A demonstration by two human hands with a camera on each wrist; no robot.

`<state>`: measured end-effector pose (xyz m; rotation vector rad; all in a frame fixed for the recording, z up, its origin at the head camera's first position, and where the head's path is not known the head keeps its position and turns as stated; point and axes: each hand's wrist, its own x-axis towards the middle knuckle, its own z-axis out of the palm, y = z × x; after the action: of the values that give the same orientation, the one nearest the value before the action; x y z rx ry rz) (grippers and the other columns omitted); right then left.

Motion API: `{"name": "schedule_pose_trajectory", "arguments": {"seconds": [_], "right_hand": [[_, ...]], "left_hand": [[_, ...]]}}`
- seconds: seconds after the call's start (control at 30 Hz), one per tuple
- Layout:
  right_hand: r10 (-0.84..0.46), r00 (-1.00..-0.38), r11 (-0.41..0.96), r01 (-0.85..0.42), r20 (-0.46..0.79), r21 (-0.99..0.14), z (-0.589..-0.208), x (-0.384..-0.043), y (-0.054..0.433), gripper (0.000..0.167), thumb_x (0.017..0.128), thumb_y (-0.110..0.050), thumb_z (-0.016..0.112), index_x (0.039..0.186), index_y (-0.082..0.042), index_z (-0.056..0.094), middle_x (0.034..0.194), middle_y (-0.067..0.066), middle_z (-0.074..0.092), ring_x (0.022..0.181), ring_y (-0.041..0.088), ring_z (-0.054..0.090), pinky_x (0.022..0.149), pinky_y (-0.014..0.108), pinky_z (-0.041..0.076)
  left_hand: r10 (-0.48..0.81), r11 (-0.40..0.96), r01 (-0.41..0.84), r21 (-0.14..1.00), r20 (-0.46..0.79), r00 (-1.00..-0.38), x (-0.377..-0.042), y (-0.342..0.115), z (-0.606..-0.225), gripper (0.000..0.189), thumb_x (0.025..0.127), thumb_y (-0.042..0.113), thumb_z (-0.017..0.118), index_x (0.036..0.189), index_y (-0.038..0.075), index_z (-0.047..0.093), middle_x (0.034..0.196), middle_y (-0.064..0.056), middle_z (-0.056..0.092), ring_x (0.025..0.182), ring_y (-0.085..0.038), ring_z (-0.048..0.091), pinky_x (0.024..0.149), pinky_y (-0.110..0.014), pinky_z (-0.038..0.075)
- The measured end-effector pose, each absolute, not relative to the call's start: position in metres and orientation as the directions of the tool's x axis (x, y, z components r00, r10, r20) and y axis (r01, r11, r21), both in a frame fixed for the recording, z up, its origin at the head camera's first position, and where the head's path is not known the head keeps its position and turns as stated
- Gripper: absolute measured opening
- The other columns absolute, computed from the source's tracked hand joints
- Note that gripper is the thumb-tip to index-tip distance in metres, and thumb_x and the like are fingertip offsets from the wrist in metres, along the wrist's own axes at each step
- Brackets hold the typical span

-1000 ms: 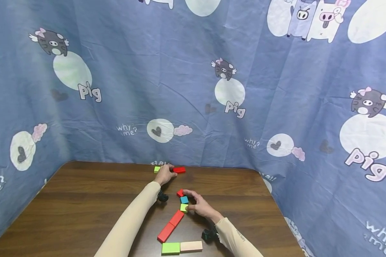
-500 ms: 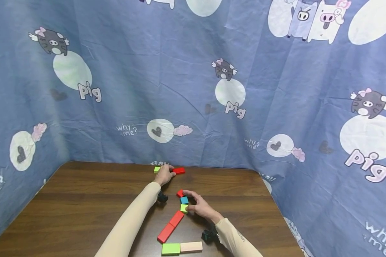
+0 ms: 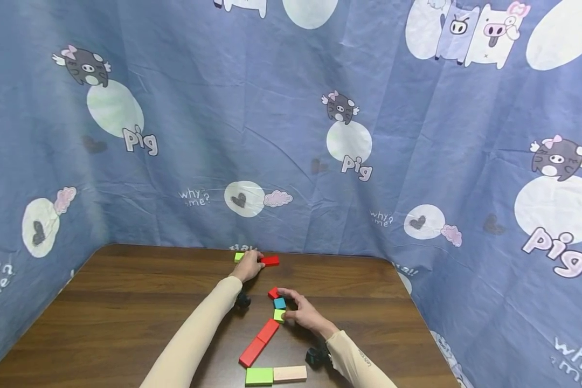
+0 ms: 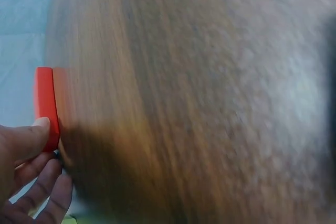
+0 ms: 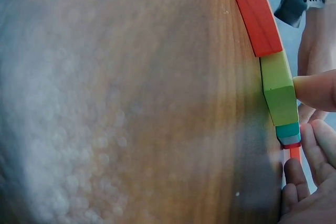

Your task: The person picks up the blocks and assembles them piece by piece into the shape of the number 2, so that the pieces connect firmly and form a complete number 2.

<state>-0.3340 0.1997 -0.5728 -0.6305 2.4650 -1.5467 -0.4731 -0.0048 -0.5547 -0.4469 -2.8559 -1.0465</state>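
At the table's far edge, my left hand (image 3: 248,265) pinches the near end of a red rectangular block (image 4: 44,95), its thumb on the block's face and its fingers at the end. A yellow-green block (image 3: 239,257) shows just left of that hand. Closer in, my right hand (image 3: 306,315) spans a short row of blocks. Its thumb touches the side of a yellow-green block (image 5: 281,90). The index finger reaches the small red block (image 3: 272,292) at the row's far end, with a blue block (image 3: 279,303) between.
Two red rectangular blocks (image 3: 259,342) continue the row toward the front, slanting left. Beyond their near end lie a green block (image 3: 259,376) and a beige block (image 3: 290,373), end to end. A blue patterned curtain (image 3: 281,134) hangs behind the wooden table (image 3: 140,307).
The far red block has shifted slightly left, closer to the left hand. The right hand stays at the row, and the head view has moved a little.
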Motion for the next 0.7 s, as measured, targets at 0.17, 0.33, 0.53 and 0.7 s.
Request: {"name": "schedule_pose_trajectory", "arguments": {"seconds": [0.17,0.33,0.53,0.7], "right_hand": [[-0.455,-0.885,0.333,-0.268,0.095,-0.904,-0.557,-0.324,0.196,0.066,0.078,0.011,0.061,0.141,0.005,0.040,0.143,0.024,0.045,0.133,0.042,0.038,0.108,0.052,0.029],[-0.472,-0.877,0.320,-0.264,0.088,-0.910,-0.541,-0.315,0.195,0.064,0.079,0.011,0.061,0.140,0.007,0.040,0.142,0.027,0.044,0.132,0.044,0.038,0.107,0.052,0.029],[-0.464,-0.879,0.340,-0.290,0.108,-0.895,-0.557,-0.323,0.197,0.066,0.078,0.010,0.061,0.140,0.004,0.041,0.141,0.024,0.046,0.130,0.043,0.039,0.106,0.047,0.032],[-0.458,-0.882,0.349,-0.293,0.111,-0.890,-0.573,-0.332,0.201,0.067,0.079,0.006,0.064,0.142,-0.003,0.042,0.143,0.016,0.048,0.132,0.036,0.040,0.106,0.042,0.031]], "left_hand": [[0.277,0.726,0.327,0.605,0.179,-0.944,-0.472,-0.010,-0.557,0.026,0.085,0.003,0.069,0.109,-0.006,0.068,0.111,-0.019,0.069,0.111,-0.032,0.061,0.093,-0.043,0.048],[0.295,0.705,0.347,0.618,0.190,-0.937,-0.469,-0.015,-0.556,0.025,0.085,0.003,0.069,0.108,-0.007,0.068,0.108,-0.019,0.069,0.106,-0.031,0.063,0.091,-0.043,0.049],[0.310,0.691,0.344,0.636,0.169,-0.936,-0.463,-0.023,-0.557,0.024,0.085,0.004,0.070,0.107,-0.005,0.069,0.105,-0.017,0.069,0.099,-0.027,0.063,0.088,-0.042,0.050],[0.335,0.682,0.362,0.636,0.169,-0.927,-0.456,-0.031,-0.559,0.025,0.085,0.005,0.070,0.108,-0.003,0.069,0.106,-0.016,0.068,0.102,-0.029,0.063,0.090,-0.043,0.049]]}}
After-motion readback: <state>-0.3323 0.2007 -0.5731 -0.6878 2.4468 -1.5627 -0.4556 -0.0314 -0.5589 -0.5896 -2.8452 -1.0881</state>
